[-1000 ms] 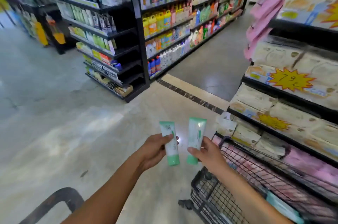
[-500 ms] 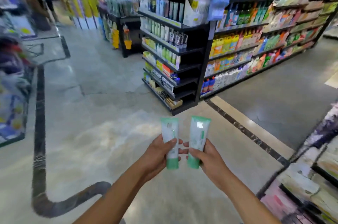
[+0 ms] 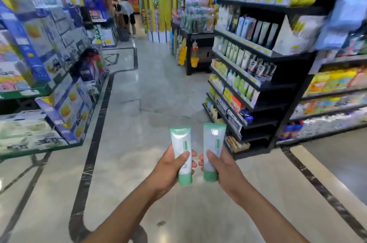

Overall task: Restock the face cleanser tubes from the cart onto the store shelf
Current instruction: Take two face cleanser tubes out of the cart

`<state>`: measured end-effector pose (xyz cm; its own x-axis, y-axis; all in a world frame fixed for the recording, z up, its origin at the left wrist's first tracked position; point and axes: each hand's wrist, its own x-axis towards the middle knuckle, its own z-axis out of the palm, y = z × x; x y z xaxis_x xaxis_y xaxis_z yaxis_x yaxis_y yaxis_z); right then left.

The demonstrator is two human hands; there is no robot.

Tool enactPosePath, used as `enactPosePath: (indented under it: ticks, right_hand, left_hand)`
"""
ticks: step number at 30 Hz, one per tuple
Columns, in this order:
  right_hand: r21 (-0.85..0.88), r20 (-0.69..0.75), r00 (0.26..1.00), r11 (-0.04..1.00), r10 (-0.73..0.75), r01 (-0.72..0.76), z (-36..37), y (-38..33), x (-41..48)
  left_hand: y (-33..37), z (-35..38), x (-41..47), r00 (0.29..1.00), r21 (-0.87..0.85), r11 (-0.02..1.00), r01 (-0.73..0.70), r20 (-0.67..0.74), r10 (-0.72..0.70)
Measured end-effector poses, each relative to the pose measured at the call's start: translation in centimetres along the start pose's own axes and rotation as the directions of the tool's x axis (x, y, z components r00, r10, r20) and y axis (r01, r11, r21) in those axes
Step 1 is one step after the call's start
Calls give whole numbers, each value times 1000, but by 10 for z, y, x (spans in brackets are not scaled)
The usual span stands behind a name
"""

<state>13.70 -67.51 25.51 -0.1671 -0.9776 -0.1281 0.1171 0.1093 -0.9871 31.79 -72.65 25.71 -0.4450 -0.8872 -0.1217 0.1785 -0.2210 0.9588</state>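
Note:
My left hand (image 3: 168, 169) grips a white face cleanser tube with a green cap (image 3: 181, 149), cap end down. A second matching tube (image 3: 213, 143) stands upright in my right hand (image 3: 224, 167), right beside the first. Both tubes are held side by side at waist height over the floor. The black store shelf (image 3: 264, 85) with rows of tubes and bottles stands ahead to the right, well beyond my hands. The cart is out of view.
A green-edged display stand (image 3: 45, 87) stacked with boxed goods lines the left side. A low black table with hanging goods (image 3: 198, 38) stands farther back. A person (image 3: 127, 14) bends over far down the aisle. Open marble floor (image 3: 151, 91) lies between the displays.
My view has swung left: the cart and the right-hand paper goods shelves have left the frame, and the black shelf now sits to the right. Both hands still hold their tubes.

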Motion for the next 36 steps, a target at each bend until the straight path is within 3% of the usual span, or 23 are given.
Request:
enactPosePath:
  ticks: [9, 14, 24, 36]
  right_hand:
    - [-54, 236, 972, 999, 10, 2, 48, -6, 179]
    - [-54, 260, 965, 999, 16, -2, 81, -14, 279]
    - [6, 72, 997, 1000, 17, -17, 88, -46, 452]
    - [77, -196, 980, 996, -32, 48, -8, -78, 649]
  left_hand:
    - [38, -77, 119, 991, 57, 998, -41, -124, 48]
    - [61, -126, 204, 991, 39, 997, -59, -118, 63]
    - [102, -195, 404, 999, 7, 1000, 26, 22, -26]
    - [127, -142, 652, 979, -25, 997, 75, 194, -69]
